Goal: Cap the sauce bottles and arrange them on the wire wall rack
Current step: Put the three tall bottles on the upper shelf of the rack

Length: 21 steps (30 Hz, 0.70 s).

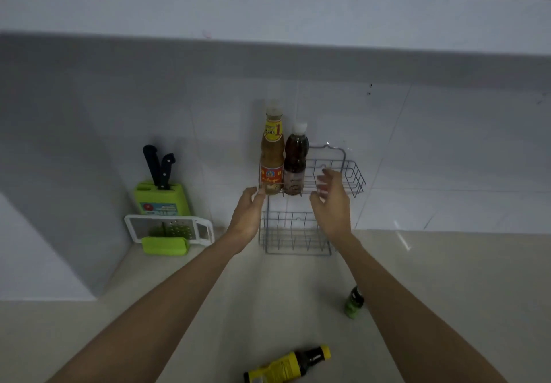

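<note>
At the far left, against the tiled wall, a green knife block (162,200) holds two black-handled knives, and a white grater (170,230) with a green holder lies on the tabletop (179,308) just in front of it. The left hand (247,218) reaches up to the wire wall rack (343,173), its fingers (260,191) loosely apart and holding nothing, their tips at the rack's lower left corner beside the tall amber bottle (272,156). That capped bottle stands upright in the upper basket, touching a shorter dark bottle (295,162), also capped. The right hand (331,200) hovers before the basket's empty part, fingers spread, just right of the dark bottle. A yellow-labelled bottle (287,366) lies on its side near the front edge; a small green-labelled bottle (354,302) stands by the right forearm.
</note>
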Each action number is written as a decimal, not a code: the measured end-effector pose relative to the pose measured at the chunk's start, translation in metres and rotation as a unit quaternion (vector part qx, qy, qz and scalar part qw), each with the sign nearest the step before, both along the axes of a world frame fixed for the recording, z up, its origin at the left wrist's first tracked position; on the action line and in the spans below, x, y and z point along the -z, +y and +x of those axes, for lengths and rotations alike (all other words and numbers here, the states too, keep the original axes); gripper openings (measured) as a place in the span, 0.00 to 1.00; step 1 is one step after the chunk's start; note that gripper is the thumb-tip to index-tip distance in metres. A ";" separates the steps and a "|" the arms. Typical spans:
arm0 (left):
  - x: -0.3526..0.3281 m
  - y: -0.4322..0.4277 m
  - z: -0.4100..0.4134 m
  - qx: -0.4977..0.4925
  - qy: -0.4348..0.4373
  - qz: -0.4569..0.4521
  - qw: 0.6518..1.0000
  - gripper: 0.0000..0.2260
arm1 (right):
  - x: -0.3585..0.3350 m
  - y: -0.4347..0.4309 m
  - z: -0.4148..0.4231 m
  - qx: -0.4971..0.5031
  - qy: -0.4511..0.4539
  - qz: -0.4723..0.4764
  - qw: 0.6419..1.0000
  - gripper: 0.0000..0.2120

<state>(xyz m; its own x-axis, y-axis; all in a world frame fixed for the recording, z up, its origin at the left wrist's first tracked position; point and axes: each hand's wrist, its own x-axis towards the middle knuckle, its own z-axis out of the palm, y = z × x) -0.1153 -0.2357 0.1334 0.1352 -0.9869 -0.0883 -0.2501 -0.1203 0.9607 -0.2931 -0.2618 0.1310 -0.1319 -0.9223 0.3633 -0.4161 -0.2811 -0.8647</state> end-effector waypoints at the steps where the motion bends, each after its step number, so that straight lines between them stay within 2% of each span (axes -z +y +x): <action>1: 0.007 0.008 0.003 0.022 -0.021 0.020 0.999 0.20 | 0.011 0.013 -0.004 -0.020 0.025 0.029 0.999 0.20; 2: 0.014 0.016 0.007 0.053 -0.035 0.042 0.997 0.18 | 0.024 0.025 -0.010 -0.068 0.072 0.083 0.992 0.17; 3: 0.022 0.024 0.010 0.089 -0.045 0.066 0.993 0.15 | 0.041 0.037 -0.016 -0.139 0.139 0.156 0.968 0.15; 6: 0.044 0.052 0.019 0.151 -0.071 0.120 0.979 0.14 | 0.091 0.075 -0.031 -0.333 0.331 0.324 0.821 0.19; 8: 0.055 0.063 0.024 0.153 -0.073 0.144 0.975 0.15 | 0.118 0.098 -0.035 -0.378 0.400 0.374 0.747 0.27; 10: 0.063 0.071 0.029 0.159 -0.072 0.169 0.970 0.15 | 0.138 0.115 -0.037 -0.390 0.466 0.371 0.702 0.29; 12: 0.071 0.077 0.034 0.166 -0.073 0.194 0.964 0.14 | 0.154 0.127 -0.038 -0.387 0.516 0.338 0.686 0.25; 17: 0.082 0.086 0.038 0.164 -0.073 0.219 0.959 0.11 | 0.173 0.136 -0.041 -0.328 0.554 0.321 0.695 0.17; 19: 0.085 0.089 0.038 0.165 -0.072 0.224 0.958 0.12 | 0.174 0.136 -0.041 -0.326 0.538 0.340 0.699 0.17; 21: 0.085 0.090 0.039 0.162 -0.066 0.226 0.958 0.12 | 0.168 0.132 -0.044 -0.329 0.487 0.364 0.723 0.17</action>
